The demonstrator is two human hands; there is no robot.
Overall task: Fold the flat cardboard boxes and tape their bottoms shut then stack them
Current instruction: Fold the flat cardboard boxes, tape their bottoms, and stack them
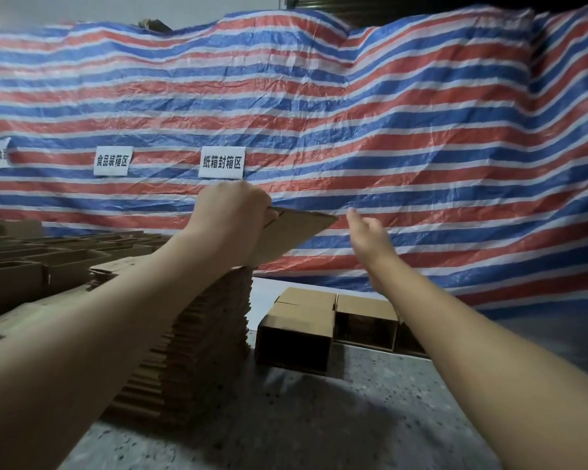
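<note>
A striped red, white and blue tarp (387,130) hangs across the whole background. Three white paper signs are stuck to it: one with Chinese characters (222,162) just above the left hand, a second (112,161) further left, and a third (2,152), crumpled, at the far left edge.

Below the tarp lies a speckled grey bench (353,418). On it, in the middle foreground, rises a tall stack of flat cardboard boxes (197,340), partly hidden behind the left forearm. To the left, many folded open boxes (31,262) stand packed side by side in rows. To the right of the stack, a small group of folded boxes (326,320) lies on the bench with dark openings facing the camera; they touch one another.

The left hand (233,215) is raised above the top of the stack, and its curled fingers grasp one flat cardboard box (292,232) by its left end. That box is lifted clear at its far end and tilted, with its lower edge near the top of the stack and its far corner pointing right toward the other hand.

The right hand (367,235) is held in the air just right of the flat box's corner, apart from it, with its fingers released, loosely extended and holding nothing.
</note>
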